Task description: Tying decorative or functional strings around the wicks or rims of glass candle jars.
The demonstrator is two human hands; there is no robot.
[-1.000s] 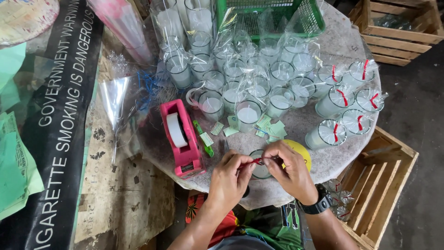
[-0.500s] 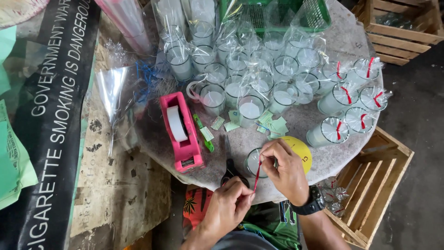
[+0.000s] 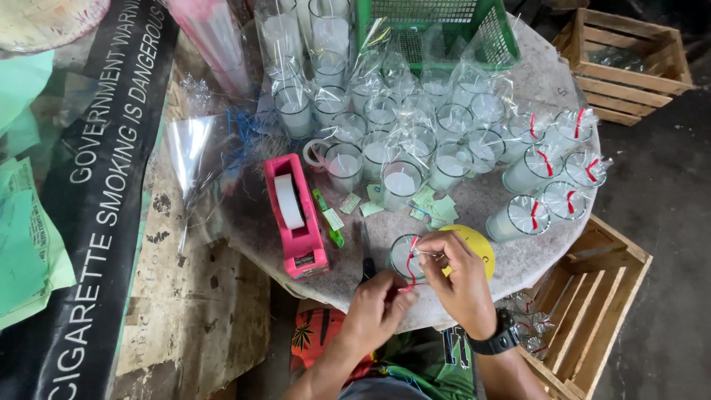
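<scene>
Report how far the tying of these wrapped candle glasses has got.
Done: about six wrapped glasses with red ties stand together at the table's right edge. In hand: the left hand and right hand work a red tie at the top of one wrapped glass at the near edge. Left: a much larger cluster of wrapped glasses without ties fills the middle, in front of the green basket.

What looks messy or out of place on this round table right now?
Small green paper slips lie scattered loosely between the wrapped candle glasses and the yellow disc. A loose cellophane sheet and tangled blue string hang off the table's left edge. The pink tape dispenser stands upright. Nothing looks spilled or broken.
</scene>
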